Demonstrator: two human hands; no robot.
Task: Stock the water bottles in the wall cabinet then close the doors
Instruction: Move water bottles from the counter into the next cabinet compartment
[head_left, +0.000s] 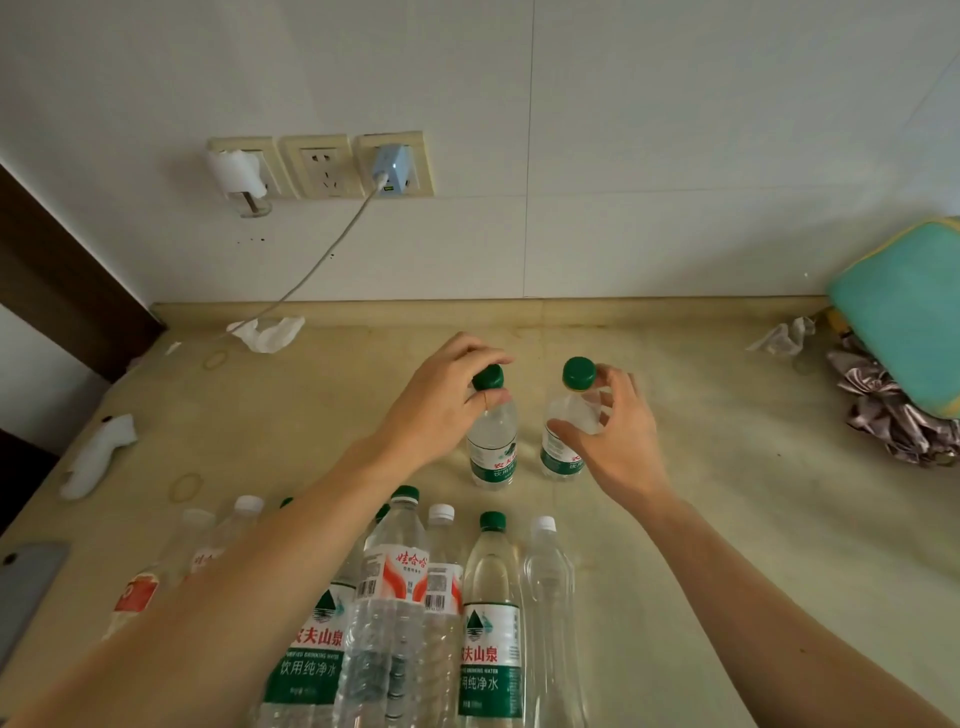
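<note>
A person's left hand (441, 400) curls its fingers (496, 399) round the neck of a small green-capped water bottle (492, 447), thumb and forefinger clamped just under the cap. The right hand (618, 436) reaches a matching second bottle (563, 441) just to the right of the first; its fingers are spread apart round the shoulder, touching the plastic but seemingly not yet closed, though the clear wall makes the contact hard to read.

Both bottles stand upright on the beige worktop (701, 519), long axes vertical, caps pointing up and leaning slightly toward the camera's wide-angle edge. In front of the first bottle, nearer the person, a row of larger bottles (395, 597) waits, some green-capped, some white-capped. Behind it, a crumpled tissue (267, 332) lies near the tiled wall, below a bank of wall sockets (322, 166) with a charger (392, 169) plugged in.

The wall cabinet is not in view. To lift cleanly, the right hand would do well to close firmly below the cap before rising, as thin empty-looking plastic may buckle or slip. Keeping both bottles vertical should make them easy to set down on a shelf.
</note>
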